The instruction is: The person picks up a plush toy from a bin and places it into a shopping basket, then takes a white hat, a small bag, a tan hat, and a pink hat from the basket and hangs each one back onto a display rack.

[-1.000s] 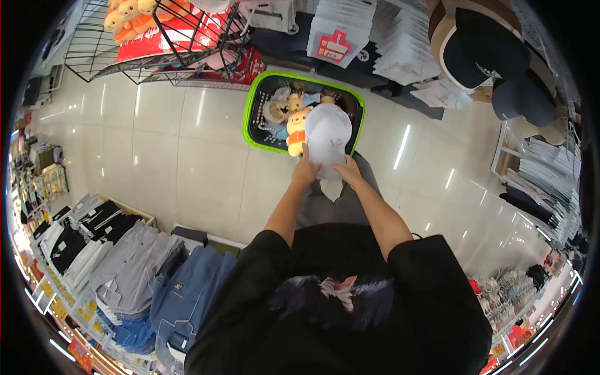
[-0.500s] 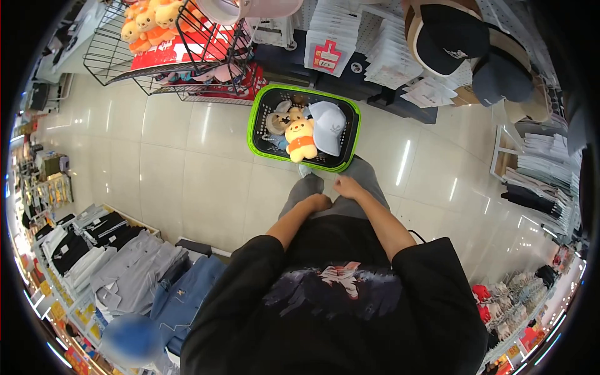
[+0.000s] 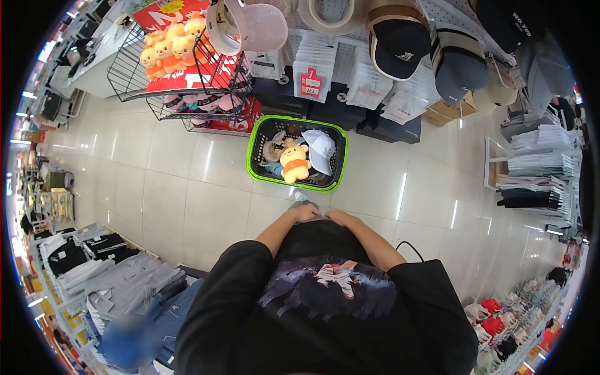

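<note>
My left hand (image 3: 306, 213) and my right hand (image 3: 338, 217) meet in front of my waist, a small gap between them. Fingers of both are curled closed at the hem of my black T-shirt (image 3: 325, 234), which stretches from one to the other. Just ahead on the floor stands a black shopping basket with a green rim (image 3: 344, 164). Inside it lie a yellow plush toy (image 3: 295, 164) in an orange top and a pale cap (image 3: 319, 151). A beige item (image 3: 272, 150) is partly covered behind the toy.
A wire rack (image 3: 134, 97) with plush toys stands ahead left. Caps (image 3: 400, 47) and white packets (image 3: 369, 78) hang on a pegboard ahead. Folded clothes fill shelves (image 3: 537, 159) at right and a table (image 3: 119, 281) at left. Glossy tiled floor (image 3: 206, 194) lies between.
Both hands have drawn back to the shirt hem and closer together. The view has tilted up, so the basket sits lower and more caps show above it.
</note>
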`<state>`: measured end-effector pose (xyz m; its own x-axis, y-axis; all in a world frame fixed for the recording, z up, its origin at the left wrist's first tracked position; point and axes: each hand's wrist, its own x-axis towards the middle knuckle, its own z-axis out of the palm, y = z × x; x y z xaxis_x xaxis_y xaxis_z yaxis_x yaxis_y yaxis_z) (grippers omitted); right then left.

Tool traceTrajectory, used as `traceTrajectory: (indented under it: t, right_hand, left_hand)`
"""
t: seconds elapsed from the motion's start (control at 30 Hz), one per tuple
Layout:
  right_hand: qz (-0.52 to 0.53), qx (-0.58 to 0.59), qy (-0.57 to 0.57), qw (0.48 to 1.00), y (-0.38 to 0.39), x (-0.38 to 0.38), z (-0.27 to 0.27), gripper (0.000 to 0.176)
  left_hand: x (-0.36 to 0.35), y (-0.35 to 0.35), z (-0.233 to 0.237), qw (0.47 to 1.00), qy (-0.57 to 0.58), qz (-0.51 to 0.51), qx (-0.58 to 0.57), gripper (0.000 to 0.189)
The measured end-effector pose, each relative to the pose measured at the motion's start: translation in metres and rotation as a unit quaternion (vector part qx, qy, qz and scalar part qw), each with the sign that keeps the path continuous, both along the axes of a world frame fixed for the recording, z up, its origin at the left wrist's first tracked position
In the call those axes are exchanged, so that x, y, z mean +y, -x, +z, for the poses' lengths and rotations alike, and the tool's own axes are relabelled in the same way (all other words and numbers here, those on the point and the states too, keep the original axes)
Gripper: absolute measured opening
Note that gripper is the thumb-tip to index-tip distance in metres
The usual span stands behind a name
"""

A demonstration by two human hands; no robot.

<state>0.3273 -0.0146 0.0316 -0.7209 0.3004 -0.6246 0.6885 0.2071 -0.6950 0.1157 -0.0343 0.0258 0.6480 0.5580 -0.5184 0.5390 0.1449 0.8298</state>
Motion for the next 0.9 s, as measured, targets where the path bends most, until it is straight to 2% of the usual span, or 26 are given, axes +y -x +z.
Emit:
traceTrajectory:
  t: [0.03, 0.1, 0.13, 0.2, 0.27, 0.33, 0.37, 0.4, 0.47, 0.5, 0.6, 0.67, 0.7, 0.77, 0.83, 0.9]
  right_hand:
    - [0.002, 0.002, -0.003, 1.0, -0.01, -0.008, -0.005, 0.034]
    - [0.024, -0.032, 0.06, 0.997, -0.026, -0.031, -0.007, 0.036]
    - [0.013, -0.029, 0.058, 0.998, -0.029, -0.038, 0.008, 0.036]
    - [-0.099, -0.013, 0.103, 0.99, -0.045, -0.055, 0.051, 0.036]
    - [-0.141, -0.014, 0.092, 0.986, -0.064, -0.084, 0.014, 0.035]
    - [-0.187, -0.015, 0.088, 0.978, -0.081, -0.115, -0.033, 0.034]
    - [-0.197, 0.008, 0.09, 0.976, -0.087, -0.127, -0.052, 0.033]
    - [-0.203, 0.03, 0.094, 0.974, -0.092, -0.142, -0.061, 0.032]
    - [-0.218, 0.03, 0.107, 0.969, -0.1, -0.16, -0.057, 0.034]
    - [-0.213, 0.03, 0.117, 0.97, -0.102, -0.165, -0.053, 0.037]
    - [-0.236, 0.077, 0.12, 0.961, -0.099, -0.178, -0.025, 0.037]
    - [-0.204, 0.071, 0.128, 0.968, -0.093, -0.181, -0.022, 0.037]
    - [-0.18, 0.06, 0.136, 0.972, -0.091, -0.178, -0.027, 0.037]
    - [-0.114, 0.053, 0.105, 0.986, -0.087, -0.167, -0.04, 0.036]
    - [-0.052, 0.047, 0.078, 0.994, -0.065, -0.16, -0.034, 0.035]
    - [-0.046, -0.015, 0.094, 0.994, -0.056, -0.141, -0.005, 0.04]
  left_hand:
    - [-0.002, -0.001, 0.011, 0.999, 0.029, -0.018, -0.012, 0.03]
    - [-0.012, -0.012, 0.019, 1.0, 0.023, -0.016, 0.012, 0.028]
    - [-0.015, -0.018, 0.021, 0.999, 0.015, -0.019, 0.035, 0.027]
    - [-0.021, -0.033, 0.021, 0.998, 0.0, -0.05, 0.041, 0.027]
    - [-0.02, -0.045, 0.024, 0.995, -0.016, -0.09, 0.044, 0.027]
    - [-0.023, -0.053, 0.032, 0.999, 0.008, -0.038, -0.015, 0.025]
    - [-0.025, -0.055, 0.032, 0.998, 0.01, -0.06, -0.016, 0.025]
    - [-0.029, -0.055, 0.033, 0.998, 0.024, -0.034, -0.037, 0.023]
    - [-0.042, -0.051, 0.024, 0.996, 0.039, 0.007, -0.076, 0.021]
    - [-0.047, -0.047, 0.028, 0.996, 0.04, 0.005, -0.075, 0.021]
    - [-0.063, -0.018, 0.048, 0.993, 0.077, 0.083, -0.043, 0.022]
    - [-0.069, 0.004, 0.058, 0.966, 0.156, 0.205, -0.018, 0.023]
    - [-0.071, 0.009, 0.066, 0.964, 0.149, 0.221, -0.015, 0.023]
    - [-0.084, 0.008, 0.079, 0.972, 0.086, 0.206, 0.067, 0.025]
    - [-0.104, -0.005, 0.06, 0.98, -0.067, 0.168, 0.085, 0.028]
    - [-0.121, -0.025, 0.045, 0.978, -0.053, 0.199, -0.017, 0.028]
